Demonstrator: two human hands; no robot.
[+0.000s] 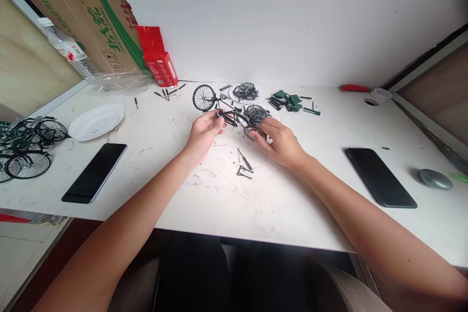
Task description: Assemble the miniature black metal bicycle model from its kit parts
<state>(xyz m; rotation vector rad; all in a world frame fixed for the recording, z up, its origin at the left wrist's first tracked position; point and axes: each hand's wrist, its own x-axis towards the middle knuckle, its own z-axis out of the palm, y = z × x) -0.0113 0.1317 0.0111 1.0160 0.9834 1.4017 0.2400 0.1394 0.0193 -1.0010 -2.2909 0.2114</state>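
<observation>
A black miniature bicycle [239, 115] is between my hands, tilted above the table. My left hand [205, 135] is closed, thumb and fingers pinching its frame. My right hand [280, 140] has thumb and fingers closed on the small spoked wheel [250, 130] at the near right end. Another spoked wheel [204, 97] shows beyond my left hand; whether it is joined to the frame I cannot tell. Below my hands lie a small screwdriver [245, 160] and a black bracket-like part [244, 171]. Just behind is a pile of small wheels [257, 113].
A plate of black parts [245, 91] and green parts [291, 101] lie at the back. Left are assembled miniature bicycles [29, 148], a white plate [97, 122], a phone [95, 172], a bottle [69, 48] and a red box [161, 69]. Right are another phone [380, 177] and a mouse [435, 179].
</observation>
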